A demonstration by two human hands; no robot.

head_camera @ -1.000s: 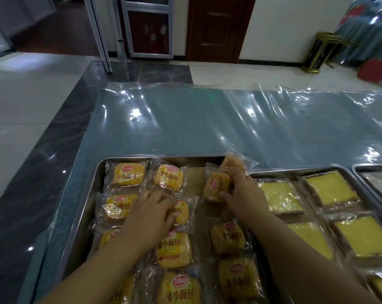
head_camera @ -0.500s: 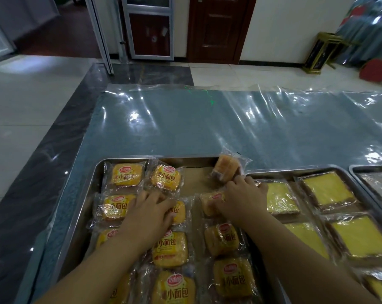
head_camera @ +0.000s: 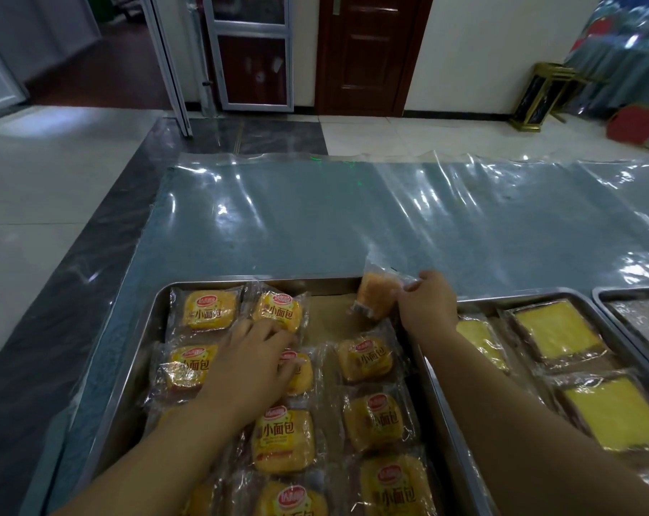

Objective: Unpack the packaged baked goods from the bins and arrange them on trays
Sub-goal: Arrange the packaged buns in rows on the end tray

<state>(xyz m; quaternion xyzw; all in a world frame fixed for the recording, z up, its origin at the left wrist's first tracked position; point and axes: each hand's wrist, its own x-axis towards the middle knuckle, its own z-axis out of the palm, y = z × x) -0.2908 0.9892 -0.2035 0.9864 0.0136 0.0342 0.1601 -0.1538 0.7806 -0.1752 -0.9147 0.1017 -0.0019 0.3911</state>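
Note:
A steel tray (head_camera: 129, 351) in front of me holds several wrapped small yellow buns in rows. My left hand (head_camera: 252, 363) rests flat on the buns in the middle column, fingers spread over one packet (head_camera: 300, 374). My right hand (head_camera: 425, 307) pinches the wrapper of one bun packet (head_camera: 375, 299), which stands tilted over the tray's far right corner. A bare patch of tray (head_camera: 326, 318) shows just left of that packet.
A second tray (head_camera: 472, 301) to the right holds wrapped yellow cake slices (head_camera: 554, 333). A third tray's corner (head_camera: 602, 292) shows at the far right. Clear plastic sheeting (head_camera: 352, 221) covers the table beyond the trays. Floor and doors lie further off.
My right hand let a bun packet down into the right column, then lifted toward the far right corner with the other packet. My left hand stayed on the buns.

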